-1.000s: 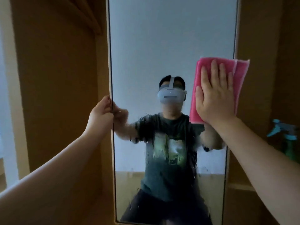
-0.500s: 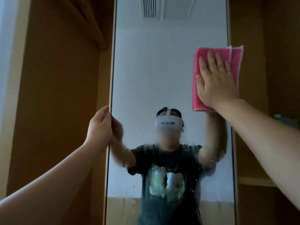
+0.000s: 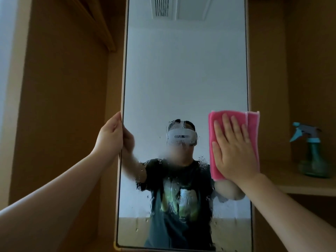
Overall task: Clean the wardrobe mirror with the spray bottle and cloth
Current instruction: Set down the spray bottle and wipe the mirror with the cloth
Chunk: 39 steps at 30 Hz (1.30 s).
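Observation:
A tall wardrobe mirror point(image 3: 185, 79) fills the middle of the view, its lower half speckled with spray droplets. My left hand point(image 3: 110, 136) grips the mirror's left edge at mid height, fingers wrapped round the frame. My right hand point(image 3: 232, 146) lies flat with straight fingers on a folded pink cloth point(image 3: 252, 135), pressing it against the glass at the mirror's right edge. A teal spray bottle point(image 3: 312, 151) stands upright on a wooden shelf to the right, apart from both hands.
Wooden wardrobe panels point(image 3: 63, 106) flank the mirror on both sides. The shelf point(image 3: 298, 184) carrying the bottle juts out at the right. A slanted wooden rail point(image 3: 101, 26) runs at the upper left. A person wearing a headset is reflected in the glass.
My right hand and the pink cloth have slid down the right side of the mirror. The view shifted and the spray bottle came back into sight. My left hand stayed on the frame.

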{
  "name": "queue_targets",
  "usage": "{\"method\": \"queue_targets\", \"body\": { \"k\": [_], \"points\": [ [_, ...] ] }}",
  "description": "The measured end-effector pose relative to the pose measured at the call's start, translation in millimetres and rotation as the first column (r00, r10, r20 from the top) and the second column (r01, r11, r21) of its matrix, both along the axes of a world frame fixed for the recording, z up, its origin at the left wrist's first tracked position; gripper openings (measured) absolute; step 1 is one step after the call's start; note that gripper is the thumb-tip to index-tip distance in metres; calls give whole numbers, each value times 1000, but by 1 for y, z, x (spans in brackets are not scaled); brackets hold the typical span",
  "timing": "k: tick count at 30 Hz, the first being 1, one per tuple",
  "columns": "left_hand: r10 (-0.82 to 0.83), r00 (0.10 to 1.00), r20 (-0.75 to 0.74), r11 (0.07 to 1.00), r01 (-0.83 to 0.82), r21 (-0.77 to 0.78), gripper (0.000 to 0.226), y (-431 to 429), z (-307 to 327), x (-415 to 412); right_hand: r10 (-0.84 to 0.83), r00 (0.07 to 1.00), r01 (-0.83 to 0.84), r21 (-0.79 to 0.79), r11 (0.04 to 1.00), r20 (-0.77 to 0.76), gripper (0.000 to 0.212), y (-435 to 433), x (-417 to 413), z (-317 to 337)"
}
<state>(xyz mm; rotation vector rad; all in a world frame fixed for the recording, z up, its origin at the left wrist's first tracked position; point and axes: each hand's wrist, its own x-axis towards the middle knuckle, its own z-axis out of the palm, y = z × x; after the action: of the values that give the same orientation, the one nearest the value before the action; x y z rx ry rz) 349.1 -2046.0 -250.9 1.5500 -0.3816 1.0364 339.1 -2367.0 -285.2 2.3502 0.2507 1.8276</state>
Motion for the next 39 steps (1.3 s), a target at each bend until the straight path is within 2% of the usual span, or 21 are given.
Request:
{"method": "queue_targets", "body": {
  "k": [6,13,18,24,28,39],
  "points": [
    [1,1000,-28,1000,-1,29,40,7,-19,5,-22,1000,22,-33,999,-21,57,-1,0,-11],
    [21,999,-41,996,-18,87,40,12,-19,13,-44,998,41,-94,995,-34,58,2,0,13],
    [39,999,-30,997,-37,64,41,11,-20,16,-50,997,40,-151,988,-58,60,13,0,59],
    [53,998,-42,995,-49,90,41,10,-21,15,-55,998,54,-118,992,-1,61,37,7,135],
    [62,998,-13,995,-61,81,40,10,-21,16,-48,999,48,-102,994,10,59,45,9,162],
    [33,999,-6,997,-32,74,40,13,-21,14,-43,999,43,-99,994,1,59,47,5,155]
  ]
}}
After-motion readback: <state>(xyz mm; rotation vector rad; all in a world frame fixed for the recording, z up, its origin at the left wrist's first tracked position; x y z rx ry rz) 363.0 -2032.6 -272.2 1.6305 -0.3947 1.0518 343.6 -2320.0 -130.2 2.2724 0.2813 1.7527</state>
